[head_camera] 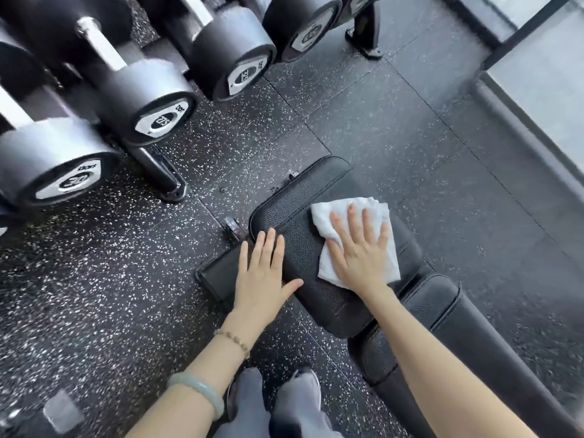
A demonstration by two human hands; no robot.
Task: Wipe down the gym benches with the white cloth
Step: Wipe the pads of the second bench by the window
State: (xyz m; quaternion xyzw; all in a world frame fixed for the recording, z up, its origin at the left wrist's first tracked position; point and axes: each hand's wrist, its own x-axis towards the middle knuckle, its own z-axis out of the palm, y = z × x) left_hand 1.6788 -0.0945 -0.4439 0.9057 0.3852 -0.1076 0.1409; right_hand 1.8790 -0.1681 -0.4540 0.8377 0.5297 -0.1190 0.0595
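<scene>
A black padded gym bench runs from the middle of the view to the lower right. Its seat pad (303,197) lies nearest the dumbbells and its longer back pad (448,314) is behind it. The white cloth (325,216) is spread on the right half of the seat pad. My right hand (360,248) lies flat on the cloth, fingers apart, pressing it to the pad. My left hand (262,276) rests flat on the left edge of the seat pad, fingers straight, holding nothing.
A dumbbell rack (158,172) with several large black dumbbells (148,99) fills the upper left, its foot close to the bench's front. The bench's base bar (218,276) and wheel (232,224) lie left of the pad. Speckled rubber floor (395,128) surrounds it. Glass wall (543,74) at right.
</scene>
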